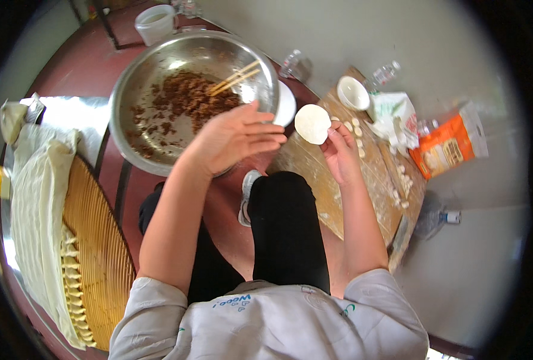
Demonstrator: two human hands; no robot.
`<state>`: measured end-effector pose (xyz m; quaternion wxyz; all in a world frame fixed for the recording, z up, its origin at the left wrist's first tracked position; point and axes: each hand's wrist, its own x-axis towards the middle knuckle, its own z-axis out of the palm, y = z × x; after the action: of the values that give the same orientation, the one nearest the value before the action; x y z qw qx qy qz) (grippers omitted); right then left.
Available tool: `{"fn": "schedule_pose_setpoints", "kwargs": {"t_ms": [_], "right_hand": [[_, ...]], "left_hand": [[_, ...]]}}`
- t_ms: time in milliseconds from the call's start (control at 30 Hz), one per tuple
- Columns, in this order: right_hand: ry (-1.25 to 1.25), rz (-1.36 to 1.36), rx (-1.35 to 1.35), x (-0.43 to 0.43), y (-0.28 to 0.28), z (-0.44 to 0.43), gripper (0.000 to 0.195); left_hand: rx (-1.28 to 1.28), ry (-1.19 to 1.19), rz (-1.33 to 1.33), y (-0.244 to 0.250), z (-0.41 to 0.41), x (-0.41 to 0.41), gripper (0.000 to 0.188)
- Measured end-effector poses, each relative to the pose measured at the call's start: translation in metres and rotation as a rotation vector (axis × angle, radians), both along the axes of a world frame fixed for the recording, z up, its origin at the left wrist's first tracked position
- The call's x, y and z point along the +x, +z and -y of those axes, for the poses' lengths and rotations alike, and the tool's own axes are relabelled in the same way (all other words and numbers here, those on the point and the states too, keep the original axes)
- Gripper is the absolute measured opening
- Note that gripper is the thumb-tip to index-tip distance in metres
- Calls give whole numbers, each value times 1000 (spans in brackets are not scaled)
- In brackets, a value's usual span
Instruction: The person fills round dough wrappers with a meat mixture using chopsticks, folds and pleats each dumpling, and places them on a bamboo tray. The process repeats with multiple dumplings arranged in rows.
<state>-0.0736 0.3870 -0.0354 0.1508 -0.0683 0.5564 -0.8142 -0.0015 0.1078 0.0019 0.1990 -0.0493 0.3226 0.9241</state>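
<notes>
A round dough wrapper (312,124) is pinched at its edge between the thumb and fingers of my right hand (339,150), above the floured wooden board. My left hand (244,131), palm partly turned down and fingers apart, holds nothing and hovers over the near right rim of a large steel basin (158,165). Dark minced filling (181,96) lies in the basin, with a pair of wooden chopsticks (235,80) resting in it. Small dough pieces (357,127) lie on the wooden board (329,189) behind my right hand.
At the left, dumplings (74,292) line a round woven tray (97,252), partly under a white cloth (39,225). A white bowl (353,93), a plastic bag (394,114), an orange package (448,144) and plastic bottles (385,73) stand or lie at the right. A plastic tub (155,24) stands behind the basin.
</notes>
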Motion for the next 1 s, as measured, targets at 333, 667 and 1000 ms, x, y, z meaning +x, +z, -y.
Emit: {"fn": "schedule_pose_setpoints", "kwargs": {"t_ms": [333, 667, 1000], "right_hand": [[92, -236, 342, -38, 39, 143, 44], [254, -413, 698, -79, 13, 226, 38], [355, -321, 390, -64, 20, 238, 22]], "left_hand": [[-126, 975, -100, -7, 61, -7, 30], [-110, 1464, 59, -14, 118, -5, 14], [-139, 1555, 101, -15, 142, 3, 19]]}}
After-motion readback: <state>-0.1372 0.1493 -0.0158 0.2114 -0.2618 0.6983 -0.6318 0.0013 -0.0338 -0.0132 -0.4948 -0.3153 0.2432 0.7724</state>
